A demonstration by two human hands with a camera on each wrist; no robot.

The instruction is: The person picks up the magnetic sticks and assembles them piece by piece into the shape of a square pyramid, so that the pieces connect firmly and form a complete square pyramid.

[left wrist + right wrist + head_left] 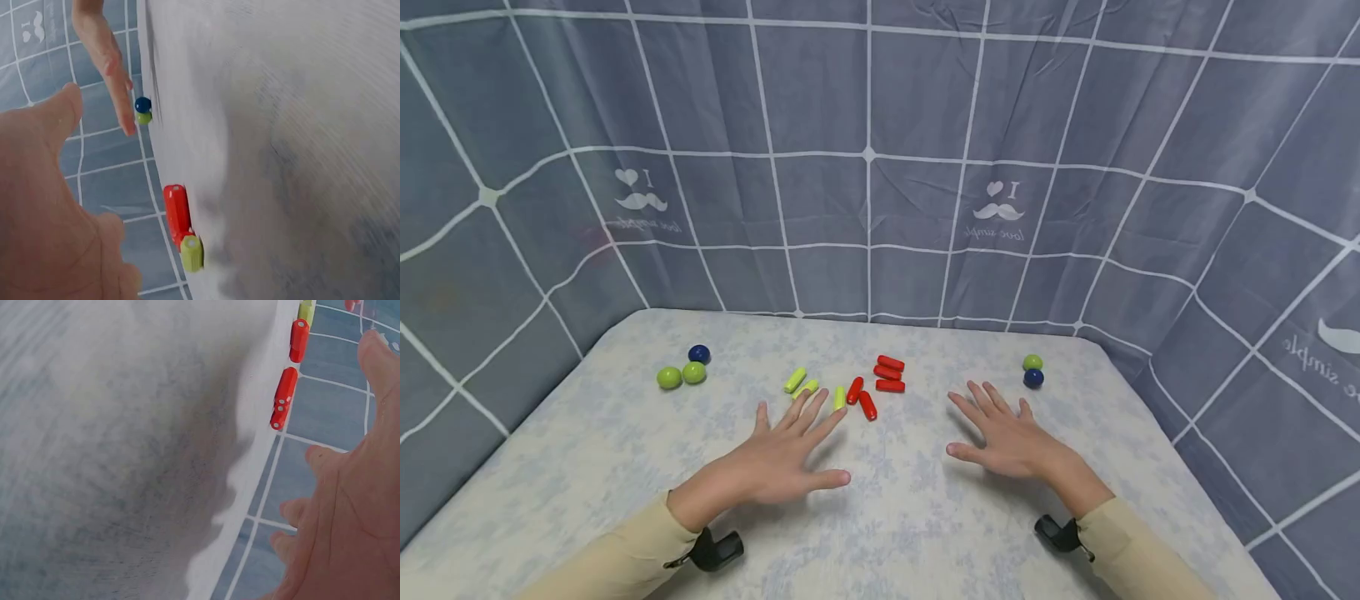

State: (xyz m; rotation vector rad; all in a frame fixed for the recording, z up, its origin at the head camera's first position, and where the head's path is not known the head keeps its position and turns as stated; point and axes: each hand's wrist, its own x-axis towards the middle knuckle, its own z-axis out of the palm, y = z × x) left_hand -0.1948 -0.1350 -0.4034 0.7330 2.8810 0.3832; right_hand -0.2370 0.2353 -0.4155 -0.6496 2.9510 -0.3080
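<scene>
I see my left hand (775,462) flat with fingers spread, holding nothing, its fingertips just beside the yellow-green cylinders (805,387) lying toward the tabletop's far edge, while my right hand (1007,437), also spread and holding nothing, lies farther away.

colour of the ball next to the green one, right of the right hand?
Dark blue ball, touching the green ball; clearest in the head view.

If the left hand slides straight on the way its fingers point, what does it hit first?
Probably the yellow-green cylinder lying just past the left hand: its fingertips already almost touch it in the head view. The red cylinders lie right behind. Depth is hard to judge.
</scene>
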